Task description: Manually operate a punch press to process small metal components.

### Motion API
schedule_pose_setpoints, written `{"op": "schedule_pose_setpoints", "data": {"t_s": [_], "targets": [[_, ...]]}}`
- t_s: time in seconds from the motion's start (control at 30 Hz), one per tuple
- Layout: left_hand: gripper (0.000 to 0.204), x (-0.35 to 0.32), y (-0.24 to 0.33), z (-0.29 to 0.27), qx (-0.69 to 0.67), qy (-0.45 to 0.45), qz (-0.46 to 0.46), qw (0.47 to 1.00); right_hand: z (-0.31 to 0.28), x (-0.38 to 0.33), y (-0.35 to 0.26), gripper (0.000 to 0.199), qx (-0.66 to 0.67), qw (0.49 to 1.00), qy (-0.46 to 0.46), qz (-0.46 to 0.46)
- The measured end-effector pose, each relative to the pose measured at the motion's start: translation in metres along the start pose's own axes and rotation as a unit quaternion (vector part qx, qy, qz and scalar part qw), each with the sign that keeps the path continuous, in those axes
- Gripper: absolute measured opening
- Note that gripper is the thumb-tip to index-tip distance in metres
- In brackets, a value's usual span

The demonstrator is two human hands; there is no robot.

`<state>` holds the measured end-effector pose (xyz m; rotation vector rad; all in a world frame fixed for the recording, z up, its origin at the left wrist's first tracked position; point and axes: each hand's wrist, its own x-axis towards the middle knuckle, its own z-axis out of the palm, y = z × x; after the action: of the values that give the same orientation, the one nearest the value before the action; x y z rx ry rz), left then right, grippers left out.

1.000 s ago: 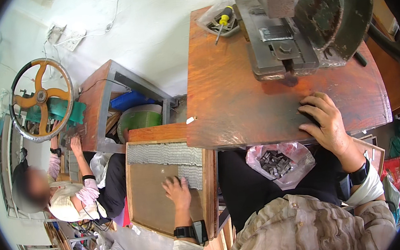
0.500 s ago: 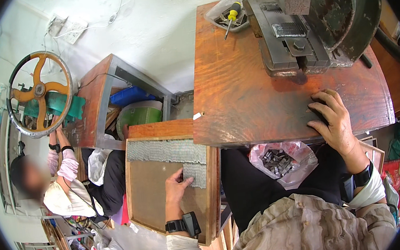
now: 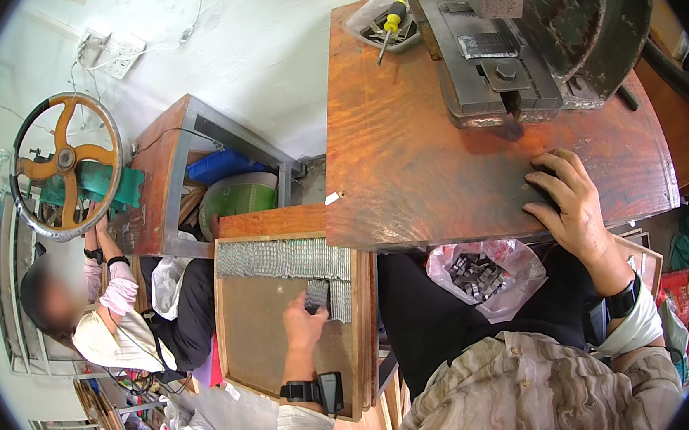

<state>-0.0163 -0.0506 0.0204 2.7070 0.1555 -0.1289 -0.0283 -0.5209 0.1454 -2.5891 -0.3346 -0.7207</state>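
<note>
My left hand [image 3: 303, 324] is over the shallow wooden tray [image 3: 261, 339]. Its thumb and fingers close on a small stack of metal pieces [image 3: 316, 293], which looks darker and turned against its neighbours. Rows of thin grey metal strips [image 3: 282, 258] lie packed along the tray's far side and down its right side, beside that stack. On the front part of the wooden bench [image 3: 407, 176] rests my right hand [image 3: 573, 203], fingers apart and bent, with nothing in it. Below the bench edge, a clear plastic bag [image 3: 525, 285] of small dark metal pieces lies between my legs.
A heavy press [image 3: 495, 59] stands at the bench's back right. Left of it are a plastic container [image 3: 359, 24] of metal bits and a yellow-black screwdriver [image 3: 392, 20]. At far left, another person [image 3: 116, 336] works by a large handwheel [image 3: 65, 159].
My left hand has gripped a small stack at the left end of the short rows and shifted it slightly out of line. My right hand stays on the bench. The view has shifted slightly.
</note>
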Motion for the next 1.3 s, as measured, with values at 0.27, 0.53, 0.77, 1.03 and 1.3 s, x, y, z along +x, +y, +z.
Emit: {"op": "schedule_pose_setpoints", "data": {"t_s": [0.27,0.53,0.77,1.03,1.3], "targets": [[0.048,-0.002,-0.005,0.005,-0.018,0.075,0.011,0.997,-0.002,-0.001,0.004,0.038,-0.013,1.000,0.016,-0.004],[0.032,0.016,0.158,-0.102,-0.327,-0.008,0.003,0.945,-0.001,-0.007,0.004,0.035,0.005,1.000,0.009,-0.012],[0.038,0.091,0.378,-0.107,-0.245,-0.028,0.221,0.944,-0.003,-0.009,0.010,0.029,0.017,0.999,0.033,-0.015],[0.042,0.112,0.444,-0.071,-0.150,0.052,0.279,0.947,-0.002,-0.011,0.013,0.030,0.025,0.999,0.030,-0.013],[0.027,0.123,0.430,-0.079,-0.411,-0.178,0.287,0.847,-0.013,-0.010,0.015,0.034,0.072,0.997,0.033,0.005]]}}
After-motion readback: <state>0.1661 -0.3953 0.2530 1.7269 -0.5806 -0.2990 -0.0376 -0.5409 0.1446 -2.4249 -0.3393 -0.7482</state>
